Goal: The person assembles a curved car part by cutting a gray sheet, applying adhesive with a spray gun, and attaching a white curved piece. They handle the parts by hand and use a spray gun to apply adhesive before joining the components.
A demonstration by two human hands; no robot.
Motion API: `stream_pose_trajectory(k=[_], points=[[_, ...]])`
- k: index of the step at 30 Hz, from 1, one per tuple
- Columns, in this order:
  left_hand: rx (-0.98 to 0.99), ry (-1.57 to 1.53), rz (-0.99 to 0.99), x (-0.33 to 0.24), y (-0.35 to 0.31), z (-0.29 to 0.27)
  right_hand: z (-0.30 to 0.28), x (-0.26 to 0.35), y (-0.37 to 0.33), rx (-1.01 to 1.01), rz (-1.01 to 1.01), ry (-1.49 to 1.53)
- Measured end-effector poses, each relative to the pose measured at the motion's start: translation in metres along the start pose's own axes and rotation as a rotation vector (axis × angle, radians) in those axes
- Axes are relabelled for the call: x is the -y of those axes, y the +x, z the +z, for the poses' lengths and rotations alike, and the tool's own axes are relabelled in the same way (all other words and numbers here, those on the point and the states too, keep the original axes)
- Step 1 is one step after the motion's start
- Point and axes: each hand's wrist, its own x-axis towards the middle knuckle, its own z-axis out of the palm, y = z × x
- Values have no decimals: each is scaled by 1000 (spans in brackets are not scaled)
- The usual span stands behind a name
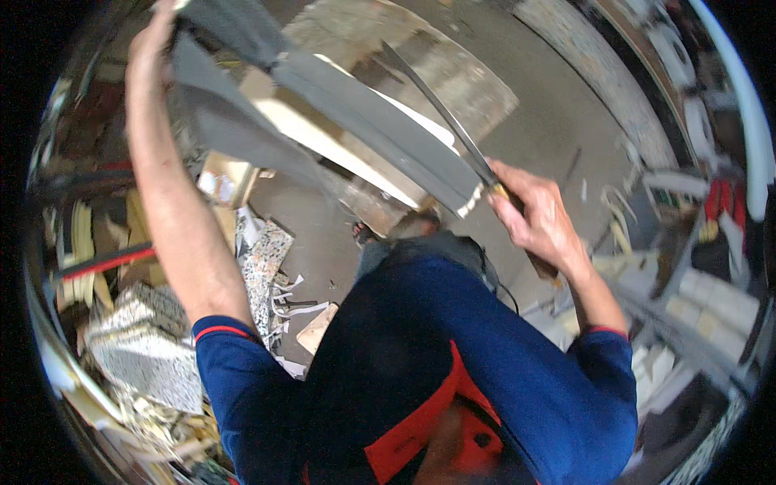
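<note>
Grey fabric covers the long padded piece (364, 113), raised in front of the person above a worn board (485, 93) on the floor, its cream inner faces (339, 153) exposed. The left hand (155, 32) is at the upper-left end, partly out of view; how firmly its fingers close cannot be told. The right hand (533, 206) grips 1 long knife (440, 105) by the handle, just beside the piece's right end, blade pointing up and away. Judged on handling: the piece should be steadied at its 2 ends before any pressure is applied, the cutting edge kept off the cover and the 2 forearms, and the hanging grey cloth (234, 121) held clear of the steel
</note>
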Motion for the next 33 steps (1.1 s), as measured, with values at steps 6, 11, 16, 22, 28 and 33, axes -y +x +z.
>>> stream_pose_trajectory(k=[6, 11, 16, 22, 28, 33], points=[[-414, 41, 119, 8, -54, -17, 8, 12, 27, 48, -25, 20], [-335, 693, 218, 89, -160, 5, 17, 19, 53, 132, -59, -35], [-144, 264, -52, 146, -160, 62, 32, 29, 86, 138, -67, -115], [-240, 207, -18, 137, -147, 97, 42, 33, 101, 102, -114, -99], [-232, 172, -32, 133, -145, 104, 45, 32, 104, 117, -122, -85], [-235, 174, -23, 140, -141, 105, 45, 31, 106, 130, -108, -112]])
